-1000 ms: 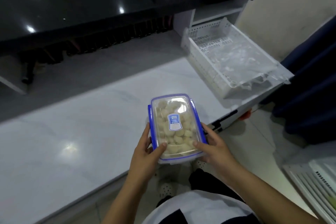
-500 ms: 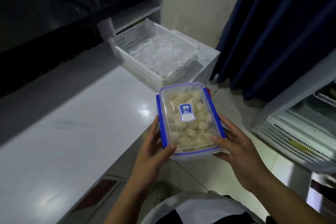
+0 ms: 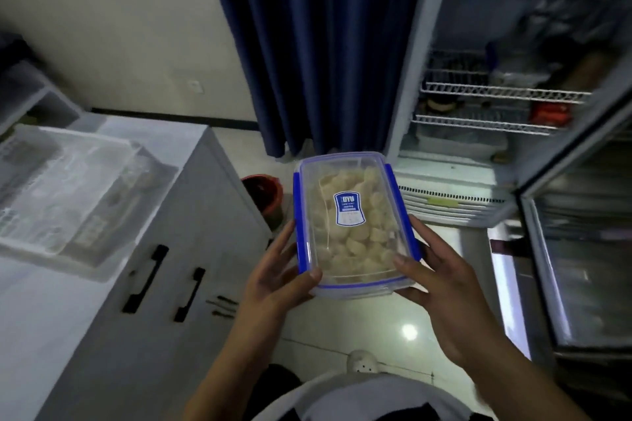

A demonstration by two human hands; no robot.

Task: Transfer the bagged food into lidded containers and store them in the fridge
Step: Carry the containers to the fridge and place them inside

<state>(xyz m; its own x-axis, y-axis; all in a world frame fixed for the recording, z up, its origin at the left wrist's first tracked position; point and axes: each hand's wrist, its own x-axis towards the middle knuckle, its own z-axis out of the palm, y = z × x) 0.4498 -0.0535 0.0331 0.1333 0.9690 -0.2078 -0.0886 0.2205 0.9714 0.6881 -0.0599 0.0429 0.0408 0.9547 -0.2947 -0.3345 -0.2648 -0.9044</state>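
A clear lidded container (image 3: 354, 219) with blue clips and a blue label is full of pale food pieces. I carry it in both hands above the floor. My left hand (image 3: 277, 273) grips its near left corner, thumb on the lid. My right hand (image 3: 441, 280) grips its near right side, thumb on the lid too. The fridge (image 3: 506, 106) stands open ahead on the right, with white wire shelves (image 3: 502, 92) holding dim, blurred items.
The fridge's glass door (image 3: 581, 249) swings open at the right. A white counter (image 3: 44, 301) with black cabinet handles is at the left, bearing a white plastic basket (image 3: 61, 188). A dark blue curtain (image 3: 307, 44) hangs ahead. A red bucket (image 3: 263, 191) sits on the floor.
I have turned right, away from the counter, with the container in both hands. The open fridge has come into view ahead; the counter and basket slid to the left.
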